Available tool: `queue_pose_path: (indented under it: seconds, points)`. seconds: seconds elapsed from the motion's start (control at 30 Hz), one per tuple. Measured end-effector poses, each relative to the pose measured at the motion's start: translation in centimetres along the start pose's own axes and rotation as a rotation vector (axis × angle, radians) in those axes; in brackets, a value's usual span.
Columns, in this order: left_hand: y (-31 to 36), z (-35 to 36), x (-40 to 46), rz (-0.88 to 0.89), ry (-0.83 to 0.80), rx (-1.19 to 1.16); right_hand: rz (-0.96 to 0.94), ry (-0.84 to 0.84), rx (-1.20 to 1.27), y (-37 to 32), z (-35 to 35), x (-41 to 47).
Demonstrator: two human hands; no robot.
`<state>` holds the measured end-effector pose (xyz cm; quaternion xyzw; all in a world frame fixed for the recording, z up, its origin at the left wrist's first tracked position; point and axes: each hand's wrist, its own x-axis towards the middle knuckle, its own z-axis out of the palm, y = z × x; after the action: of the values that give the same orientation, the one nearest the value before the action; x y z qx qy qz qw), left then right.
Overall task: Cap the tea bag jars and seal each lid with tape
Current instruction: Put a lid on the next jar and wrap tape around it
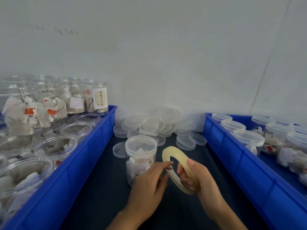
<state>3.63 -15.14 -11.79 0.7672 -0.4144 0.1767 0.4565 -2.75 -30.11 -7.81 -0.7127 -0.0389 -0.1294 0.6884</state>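
A capped clear jar (140, 153) full of tea bags stands on the dark table in front of me. Just right of it is a pale yellow roll of tape (176, 156), held upright. My right hand (197, 178) grips the roll, fingers through its hole and thumb on the outer rim. My left hand (149, 185) reaches across the jar's lower front, and its fingertips touch the roll's near left edge. A heap of loose clear lids (159, 125) lies behind the jar against the wall.
A blue bin (83, 156) on the left holds several open jars of tea bags, with labelled jars at its back. A second blue bin (232, 156) on the right holds several capped jars. A white wall closes off the back.
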Motion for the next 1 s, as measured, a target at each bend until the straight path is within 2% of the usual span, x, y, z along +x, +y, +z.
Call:
queue_pose_path:
  seconds: [0.1, 0.17, 0.6, 0.8, 1.0]
  points:
    - [0.8, -0.4, 0.2, 0.023, 0.187, -0.121, -0.013, -0.085, -0.08, 0.3, 0.8, -0.4]
    - [1.3, -0.5, 0.3, 0.054, 0.252, -0.127, -0.01, -0.099, -0.151, 0.6, 1.4, -0.6]
    - [0.8, 0.0, 0.6, 0.023, 0.222, -0.158, -0.037, -0.126, -0.719, 1.0, 2.0, -1.1]
    - [0.2, 0.1, 0.4, -0.001, 0.157, -0.075, -0.001, -0.127, -0.78, 1.8, 2.3, -1.0]
    - [0.4, 0.7, 0.3, 0.027, 0.175, 0.039, 0.034, -0.109, -0.647, 1.3, 2.8, -1.1]
